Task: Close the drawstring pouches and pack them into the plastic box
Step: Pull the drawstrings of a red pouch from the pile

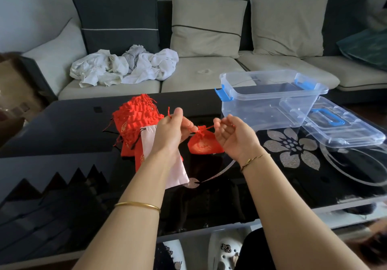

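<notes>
Aloft, cinched red pouch [204,145], left hand [171,129] grip pinching its drawstring [209,127], right hand [232,133] likewise

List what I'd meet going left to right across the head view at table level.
Pile of red fabric drawstring pouches, left hand, small red pouch held by its cords, right hand, clear plastic box with blue latches, clear plastic lid.

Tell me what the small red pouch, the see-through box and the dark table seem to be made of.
Red pouch: soft cloth, perhaps satin, with gold print; it gathers into folds at the neck.
Box: clear hard plastic with blue clips; what lies behind shows through its walls.
Table: glossy black top, likely glass, since it mirrors the room.
</notes>
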Tool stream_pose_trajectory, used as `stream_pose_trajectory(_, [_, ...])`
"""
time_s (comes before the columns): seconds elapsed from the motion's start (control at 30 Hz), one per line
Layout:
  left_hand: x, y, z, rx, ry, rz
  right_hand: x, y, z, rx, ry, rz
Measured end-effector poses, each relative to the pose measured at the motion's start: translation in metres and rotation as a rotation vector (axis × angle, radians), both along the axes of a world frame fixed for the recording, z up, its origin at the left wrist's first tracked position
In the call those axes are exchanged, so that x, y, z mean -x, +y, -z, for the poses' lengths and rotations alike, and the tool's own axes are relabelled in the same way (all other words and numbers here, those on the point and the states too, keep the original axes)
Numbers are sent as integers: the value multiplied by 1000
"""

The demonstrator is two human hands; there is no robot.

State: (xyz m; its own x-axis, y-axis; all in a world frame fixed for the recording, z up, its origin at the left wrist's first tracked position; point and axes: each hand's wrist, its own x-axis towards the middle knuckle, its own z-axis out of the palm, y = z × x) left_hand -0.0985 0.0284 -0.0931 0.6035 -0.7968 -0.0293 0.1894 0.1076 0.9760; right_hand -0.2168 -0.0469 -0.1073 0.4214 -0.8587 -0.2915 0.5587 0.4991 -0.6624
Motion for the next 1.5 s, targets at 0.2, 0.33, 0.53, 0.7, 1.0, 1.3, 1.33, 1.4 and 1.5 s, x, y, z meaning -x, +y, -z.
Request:
stream_pose_trajectory(0.2, [1, 3, -1, -215, -584, 289, -1, 10, -26, 576, 512, 16])
stream_pose_trajectory(0.33, [5, 2, -3, -211, -654, 269, -5, 18, -30, 758, 640, -5])
stream_pose_trajectory(0.53, [7, 1, 0, -195, -603, 272, -3, 14, -27, 659, 609, -69])
stream_pose_trajectory(0.7, [6, -2, 2, -152, -521, 243, -1, 11, -22, 711, 745, -121])
stream_pose_trajectory(1.0, [3, -5, 4, -137, -436, 100, -1, 12, -16, 1047, 913, -105])
stream_pose_trajectory(1.3, [2, -4, 0, -152, -322, 30, -5, 14, -13, 1289, 1040, -6])
stream_pose_trajectory(1.33, [2, -3, 0, -154, -308, 32, -6, 14, -13, 1326, 1065, 12])
stream_pose_trajectory(1.4, [3, -3, -3, -157, -281, 34, -8, 15, -14, 1389, 1118, 24])
stream_pose_trajectory(1.5, [2, -4, -7, -137, -243, 6, -9, 15, -13, 1358, 1167, 2])
